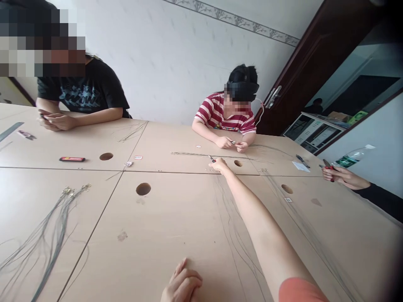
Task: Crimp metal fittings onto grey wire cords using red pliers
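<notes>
My right hand (219, 165) reaches far across the table, its fingers closed on a slim dark tool (212, 159) with a pale tip; its exact kind is too small to tell. Just beyond that hand lies a bundle of thin grey wires (195, 154) with small metal ends. Loose wires (234, 226) trail beneath my right forearm toward me. My left hand (182, 283) rests on the table at the bottom edge, fingers loosely curled together, and nothing shows in it.
A wire bundle (59, 226) spreads at the left, near a red-and-black box (72, 159). Round holes (143, 189) pierce the table (151, 235). Two people sit opposite; another person's hand (343, 176) at right holds red-handled pliers (328, 170), beside a plastic bottle (352, 157).
</notes>
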{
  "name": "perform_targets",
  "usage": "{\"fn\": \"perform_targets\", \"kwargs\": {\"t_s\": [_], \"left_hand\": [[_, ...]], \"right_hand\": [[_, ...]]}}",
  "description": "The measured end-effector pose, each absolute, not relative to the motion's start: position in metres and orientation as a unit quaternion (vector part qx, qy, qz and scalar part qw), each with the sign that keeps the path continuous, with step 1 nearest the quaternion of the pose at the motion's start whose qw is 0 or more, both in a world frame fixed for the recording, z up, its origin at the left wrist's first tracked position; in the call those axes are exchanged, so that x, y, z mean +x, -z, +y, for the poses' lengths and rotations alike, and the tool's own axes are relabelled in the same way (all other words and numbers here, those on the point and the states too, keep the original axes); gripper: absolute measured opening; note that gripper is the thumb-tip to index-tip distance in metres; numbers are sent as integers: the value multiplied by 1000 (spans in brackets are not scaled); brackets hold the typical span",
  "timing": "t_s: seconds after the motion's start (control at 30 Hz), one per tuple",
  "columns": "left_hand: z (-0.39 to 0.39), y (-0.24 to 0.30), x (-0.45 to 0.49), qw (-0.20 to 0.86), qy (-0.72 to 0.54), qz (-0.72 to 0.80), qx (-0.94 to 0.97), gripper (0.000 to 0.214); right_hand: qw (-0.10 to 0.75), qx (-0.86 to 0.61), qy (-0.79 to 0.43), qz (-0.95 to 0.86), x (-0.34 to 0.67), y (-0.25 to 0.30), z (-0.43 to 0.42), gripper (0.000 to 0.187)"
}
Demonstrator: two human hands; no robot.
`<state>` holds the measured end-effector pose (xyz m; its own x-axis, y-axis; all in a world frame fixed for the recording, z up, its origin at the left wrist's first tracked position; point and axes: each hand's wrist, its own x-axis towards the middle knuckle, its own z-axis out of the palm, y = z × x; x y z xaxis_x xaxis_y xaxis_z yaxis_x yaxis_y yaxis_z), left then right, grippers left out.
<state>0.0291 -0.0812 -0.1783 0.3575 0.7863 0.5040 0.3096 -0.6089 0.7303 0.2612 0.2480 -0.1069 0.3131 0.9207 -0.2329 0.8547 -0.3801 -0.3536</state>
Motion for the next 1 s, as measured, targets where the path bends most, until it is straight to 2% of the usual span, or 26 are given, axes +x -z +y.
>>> {"fn": "perform_targets", "kwargs": {"t_s": [0.13,0.23,0.43,0.57,0.77,1.0], "left_hand": [[-81,138,14,356,-358,349,790,19],[-78,110,-16,352,-331,411,773,20],[-38,88,-162,208,-312,649,662,26],[-5,83,-244,106,-236,790,556,28],[25,104,-239,64,-217,809,543,29],[42,125,-227,91,-266,796,536,18]], "right_hand": [[95,-794,-189,-570,251,87,235,29],[115,-766,-191,-603,225,70,220,27],[163,-665,-252,-684,132,53,180,21],[164,-589,-322,-723,54,61,157,20],[127,-531,-402,-735,-29,84,130,25],[117,-519,-498,-685,-53,105,122,26]]}}
